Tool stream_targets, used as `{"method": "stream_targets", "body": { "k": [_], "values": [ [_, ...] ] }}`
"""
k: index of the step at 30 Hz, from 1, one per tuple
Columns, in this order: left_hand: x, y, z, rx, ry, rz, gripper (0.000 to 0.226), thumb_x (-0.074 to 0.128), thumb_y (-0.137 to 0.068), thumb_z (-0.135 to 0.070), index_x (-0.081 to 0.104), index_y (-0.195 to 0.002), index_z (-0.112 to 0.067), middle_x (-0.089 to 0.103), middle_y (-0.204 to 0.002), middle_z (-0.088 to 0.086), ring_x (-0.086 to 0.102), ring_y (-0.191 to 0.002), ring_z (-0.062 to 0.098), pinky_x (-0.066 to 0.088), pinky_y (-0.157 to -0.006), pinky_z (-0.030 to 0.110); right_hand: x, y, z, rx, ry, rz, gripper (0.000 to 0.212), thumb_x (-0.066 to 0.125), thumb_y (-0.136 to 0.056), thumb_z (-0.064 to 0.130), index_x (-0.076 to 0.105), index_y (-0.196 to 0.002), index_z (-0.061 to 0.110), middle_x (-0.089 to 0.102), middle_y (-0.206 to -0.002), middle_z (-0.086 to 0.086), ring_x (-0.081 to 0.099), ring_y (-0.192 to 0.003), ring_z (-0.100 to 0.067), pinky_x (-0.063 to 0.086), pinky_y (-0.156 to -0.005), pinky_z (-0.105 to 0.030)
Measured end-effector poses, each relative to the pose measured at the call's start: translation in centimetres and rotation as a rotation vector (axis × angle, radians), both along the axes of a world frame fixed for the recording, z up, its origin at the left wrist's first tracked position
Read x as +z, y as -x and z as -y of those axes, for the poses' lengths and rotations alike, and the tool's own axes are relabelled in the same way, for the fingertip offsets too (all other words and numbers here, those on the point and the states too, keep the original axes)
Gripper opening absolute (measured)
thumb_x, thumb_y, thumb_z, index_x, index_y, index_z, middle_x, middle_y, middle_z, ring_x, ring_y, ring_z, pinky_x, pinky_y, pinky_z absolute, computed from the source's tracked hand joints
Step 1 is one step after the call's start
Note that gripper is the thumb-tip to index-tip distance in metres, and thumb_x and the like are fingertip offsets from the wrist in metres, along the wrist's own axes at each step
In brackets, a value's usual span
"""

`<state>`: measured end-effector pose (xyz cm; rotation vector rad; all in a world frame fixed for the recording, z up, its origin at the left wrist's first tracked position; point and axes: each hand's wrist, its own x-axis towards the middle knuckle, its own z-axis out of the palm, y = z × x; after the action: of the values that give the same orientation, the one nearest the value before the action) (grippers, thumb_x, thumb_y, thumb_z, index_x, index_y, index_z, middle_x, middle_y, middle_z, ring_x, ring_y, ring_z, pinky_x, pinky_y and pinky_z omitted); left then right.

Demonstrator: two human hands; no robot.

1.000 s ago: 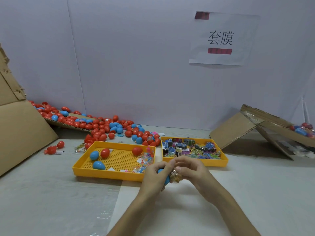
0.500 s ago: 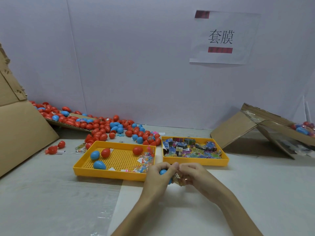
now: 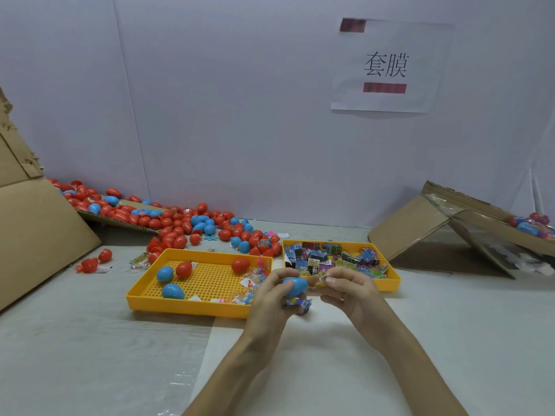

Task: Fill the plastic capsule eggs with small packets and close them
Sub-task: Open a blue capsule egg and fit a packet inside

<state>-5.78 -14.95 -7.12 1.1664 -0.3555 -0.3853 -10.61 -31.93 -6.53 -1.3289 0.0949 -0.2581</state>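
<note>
Left hand (image 3: 270,298): fingers curled round a blue egg (image 3: 295,286), held above the bench (image 3: 450,340) just in front of the two yellow trays
Right hand (image 3: 351,292): thumb and forefinger pinch a small clear packet (image 3: 318,279); the other fingers are loosely curled
Key relation: the packet touches the egg's right end; the egg's long axis lies roughly left to right, pointing at the right hand, so the packet should go in leftward
Second packet: a blue printed packet (image 3: 300,303) sits under the egg, apparently against the left fingers; which hand holds it I cannot tell
Hidden: the egg's opening is masked by fingers and packet; whether it is open, hinged or one half cannot be made out
Supply: loose eggs in the left tray (image 3: 186,307); packets in the right tray (image 3: 390,285)
</note>
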Motion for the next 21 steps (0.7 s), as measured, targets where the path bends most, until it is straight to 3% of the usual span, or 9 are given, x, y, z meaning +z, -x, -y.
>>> {"method": "stream_targets", "body": {
  "k": [4, 9, 16, 19, 21],
  "values": [
    [-0.23, -0.15, -0.29, 0.028, 0.090, 0.009, 0.014, 0.062, -0.096, -0.011, 0.071, -0.106, -0.012, 0.076, -0.099, 0.003, 0.074, -0.091, 0.023, 0.058, -0.076, 0.028, 0.06, 0.02, -0.13, -0.069, -0.008, -0.006, 0.009, 0.078, -0.068, 0.014, 0.073, -0.074, 0.019, 0.065, -0.084, -0.008, 0.064, -0.089, -0.027, 0.052, -0.079, -0.032],
    [0.04, -0.24, -0.50, 0.062, 0.102, -0.013, 0.027, 0.068, -0.082, -0.030, 0.077, -0.106, -0.021, 0.076, -0.105, 0.004, 0.073, -0.096, 0.028, 0.059, -0.076, 0.029, 0.28, 0.23, -0.37, -0.049, 0.047, -0.009, 0.006, 0.075, -0.069, 0.020, 0.073, -0.074, 0.022, 0.064, -0.088, -0.009, 0.063, -0.087, -0.022, 0.051, -0.076, -0.030],
    [0.07, -0.23, -0.53, 0.028, 0.085, 0.025, 0.045, 0.078, -0.074, -0.026, 0.070, -0.118, -0.023, 0.075, -0.112, 0.004, 0.071, -0.105, 0.024, 0.058, -0.081, 0.029, 0.32, 0.39, -0.45, -0.032, 0.055, 0.024, 0.006, 0.076, -0.071, 0.021, 0.073, -0.075, 0.022, 0.066, -0.086, -0.008, 0.063, -0.085, -0.018, 0.051, -0.075, -0.028],
    [-0.21, -0.40, -0.59, 0.033, 0.109, 0.008, 0.049, 0.081, -0.068, -0.022, 0.070, -0.115, -0.018, 0.075, -0.109, 0.005, 0.070, -0.107, 0.025, 0.057, -0.082, 0.028, 0.40, 0.40, -0.45, -0.039, 0.045, 0.023, 0.012, 0.084, -0.070, 0.017, 0.074, -0.075, 0.022, 0.068, -0.087, -0.008, 0.066, -0.086, -0.016, 0.052, -0.074, -0.027],
    [-0.35, -0.52, -0.56, 0.033, 0.115, 0.011, 0.046, 0.081, -0.067, -0.019, 0.072, -0.111, -0.017, 0.075, -0.105, 0.002, 0.070, -0.106, 0.024, 0.057, -0.082, 0.027, 0.47, 0.43, -0.55, -0.042, 0.017, 0.030, 0.008, 0.079, -0.071, 0.017, 0.075, -0.076, 0.022, 0.070, -0.091, -0.010, 0.070, -0.088, -0.017, 0.051, -0.075, -0.028]
  ]
}}
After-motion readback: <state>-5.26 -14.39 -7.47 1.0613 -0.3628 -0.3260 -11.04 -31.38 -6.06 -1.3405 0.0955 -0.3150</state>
